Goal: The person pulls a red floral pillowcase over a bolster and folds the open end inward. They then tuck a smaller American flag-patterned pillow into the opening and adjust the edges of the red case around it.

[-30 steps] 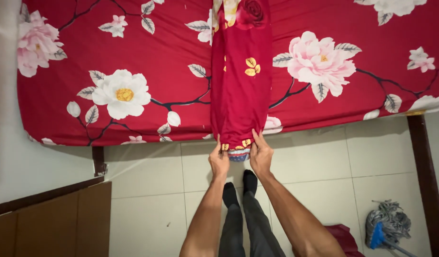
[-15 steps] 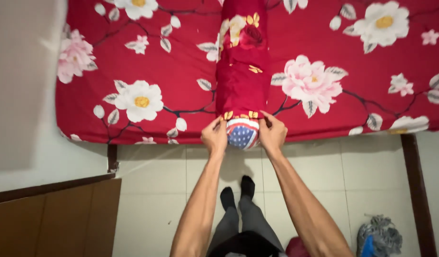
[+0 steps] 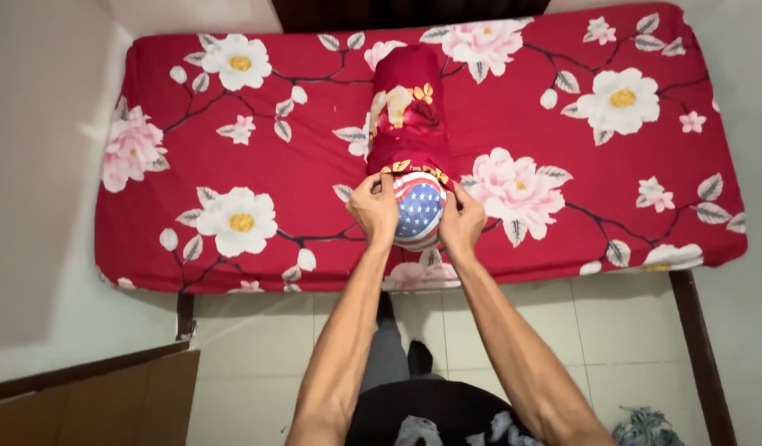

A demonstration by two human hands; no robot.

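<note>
A long bolster pillow (image 3: 420,211) with a blue, red and white star-and-stripe end lies on the bed, mostly inside a red floral pillowcase (image 3: 408,111). My left hand (image 3: 374,206) grips the pillowcase's open edge on the left of the pillow's end. My right hand (image 3: 463,218) grips the same edge on the right. The case is bunched up over the pillow's far part, and the pillow's near end sticks out bare between my hands.
The bed's red sheet (image 3: 232,140) with white and pink flowers fills the upper view. Pale floor tiles (image 3: 612,330) lie below it. A brown wooden cabinet (image 3: 83,405) stands at lower left, a mop head (image 3: 654,429) at lower right, a wall (image 3: 34,165) on the left.
Both hands moved away from me up onto the bed, pushing the pillowcase edge back along the pillow. The pillow's striped end came out of the case. The view shifted up over the whole bed.
</note>
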